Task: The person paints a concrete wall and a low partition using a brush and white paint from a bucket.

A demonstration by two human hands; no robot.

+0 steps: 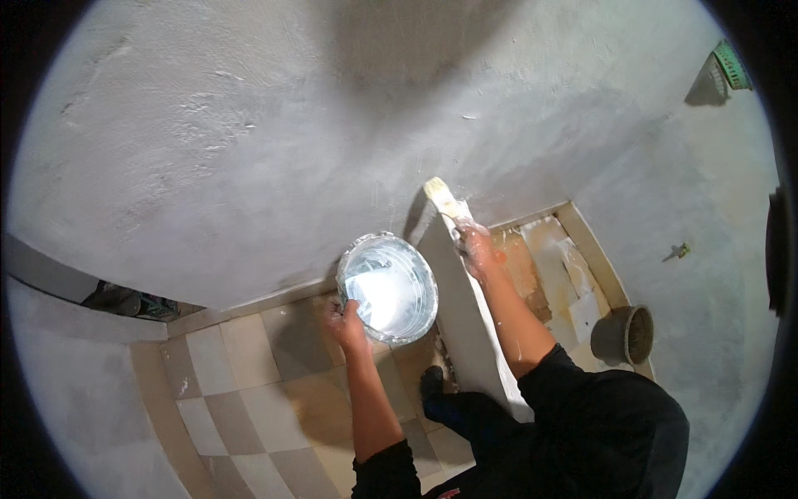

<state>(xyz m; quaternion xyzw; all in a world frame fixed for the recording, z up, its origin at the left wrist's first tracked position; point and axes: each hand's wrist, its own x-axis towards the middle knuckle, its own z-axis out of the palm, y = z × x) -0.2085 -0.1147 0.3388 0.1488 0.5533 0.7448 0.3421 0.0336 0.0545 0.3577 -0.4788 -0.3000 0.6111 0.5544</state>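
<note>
My left hand (349,326) grips the rim of a round bucket (426,291) on its near left side, thumb over the edge. White paint (384,295) lies inside the bucket, bright under the light. To the right, my right hand (475,248) is closed around the handle of a paintbrush (438,193). Its pale bristles point up and left, close to the grey wall (316,166); whether they touch it I cannot tell. White smears mark the fingers of my right hand.
A low white partition (465,312) runs below my right arm. Behind it stand a grey-brown pot (611,337) and stained sheets (573,270). Checkered tiles (266,348) cover the floor at left. A green basket (731,65) and a small tap-like fitting (683,249) are on the right wall.
</note>
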